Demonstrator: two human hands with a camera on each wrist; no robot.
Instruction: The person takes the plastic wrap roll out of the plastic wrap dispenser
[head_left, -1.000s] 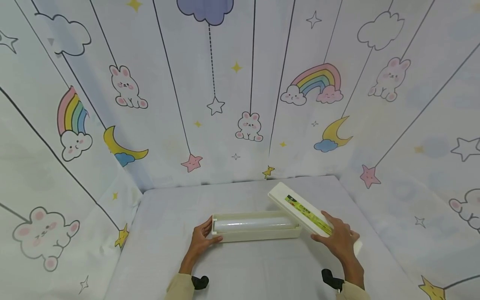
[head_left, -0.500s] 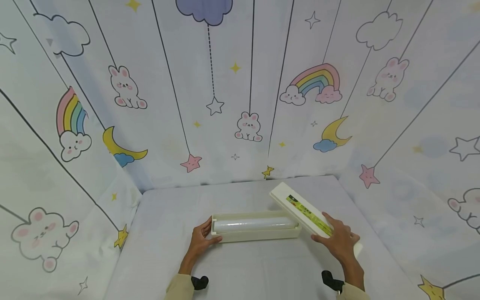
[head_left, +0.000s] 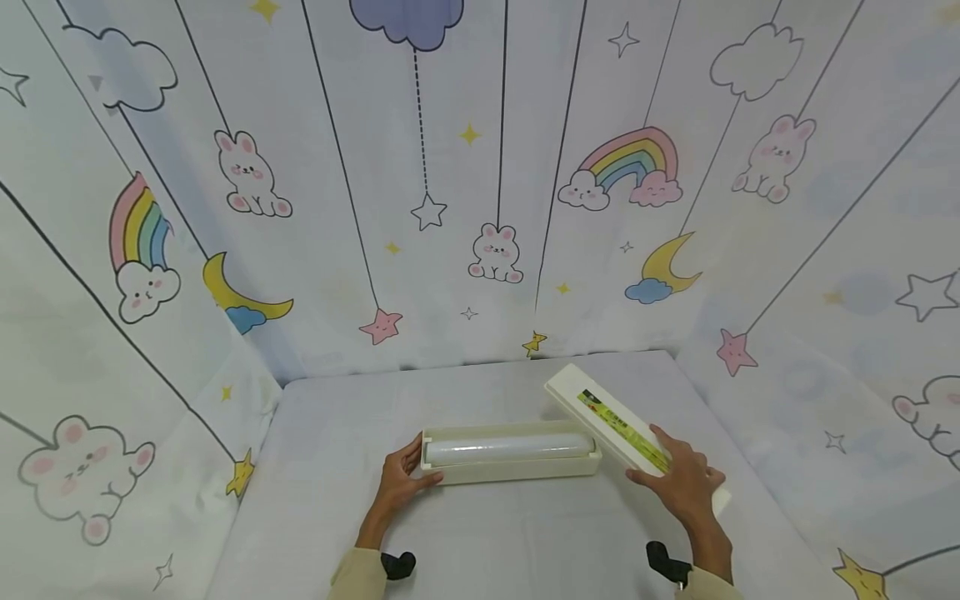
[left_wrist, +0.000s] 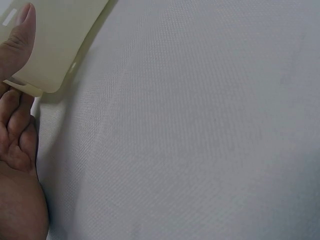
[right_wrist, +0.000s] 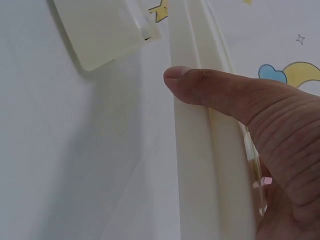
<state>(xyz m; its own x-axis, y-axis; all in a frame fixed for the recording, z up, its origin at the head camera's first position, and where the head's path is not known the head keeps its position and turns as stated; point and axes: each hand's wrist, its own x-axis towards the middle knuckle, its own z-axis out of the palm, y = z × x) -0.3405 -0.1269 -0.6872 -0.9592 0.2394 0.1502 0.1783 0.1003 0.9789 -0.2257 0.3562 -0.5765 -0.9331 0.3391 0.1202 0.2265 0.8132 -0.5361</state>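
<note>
On the white-covered table lies a long cream plastic box [head_left: 517, 472] without its lid, holding a roll of clear plastic wrap [head_left: 502, 448]. My left hand [head_left: 397, 483] grips the box's left end, thumb at the front side and fingers behind; the left wrist view shows that thumb [left_wrist: 20, 37] on the box wall. A long cream lid [head_left: 570, 385] with a yellow-green label [head_left: 622, 425] is held by my right hand [head_left: 682, 483], tilted, its far end behind the box's right end. In the right wrist view the thumb [right_wrist: 200, 85] presses along the lid's edge.
White cloth covers the table [head_left: 480, 542]. Behind and on both sides stand fabric walls [head_left: 450, 125] printed with rabbits, stars, moons and rainbows. Black straps [head_left: 397, 566] sit at both wrists beside beige sleeves.
My right hand has moved slightly right with the lid, away from the box. The left hand stays at the box's left end, and the box lies where it was.
</note>
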